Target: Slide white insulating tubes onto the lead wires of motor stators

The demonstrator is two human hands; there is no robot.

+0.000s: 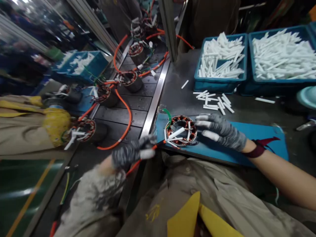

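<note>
A ring-shaped motor stator point(181, 130) with copper windings lies on a blue board point(256, 135) in front of me. Several white sleeves rest across it, one long white tube point(176, 133) over its opening. My right hand point(218, 130), in a grey striped glove, has its fingers stretched out at the stator's right rim. My left hand point(133, 153), gloved alike and blurred, is left of the board, thumb and fingers apart. An orange-sleeved cable point(159, 144) runs from the stator under that hand; no firm grip on it shows.
Two blue bins point(219, 84) point(283, 80) full of white tubes stand at the back right, with loose tubes point(213, 100) before them. Several wired stators point(129, 80) joined by orange cables line the slatted conveyor point(116, 113). A co-worker's yellow-sleeved arm point(56, 123) reaches in from the left.
</note>
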